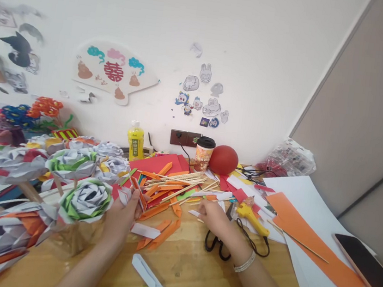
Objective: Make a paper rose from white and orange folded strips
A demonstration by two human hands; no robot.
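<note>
My left hand (128, 210) is closed around several folded paper strips (139, 194), orange and white, held upright. My right hand (213, 215) reaches into the pile with its fingers curled together at a white folded paper strip (194, 213). Between the hands lie loose orange folded strips (162, 234) and a heap of thin wooden sticks (181, 183). Nearer to me, a white folded strip (148, 274) rests on the wooden table (192, 274). Black-handled scissors (215, 246) lie partly under my right wrist.
Folded paper flowers (87, 199) crowd the left side. At the back stand a yellow bottle (136, 141), a lidded cup (204, 156) and a red balloon (224, 160). A yellow glue gun (254, 219), orange paper (314, 247) and a phone (368, 267) lie to the right.
</note>
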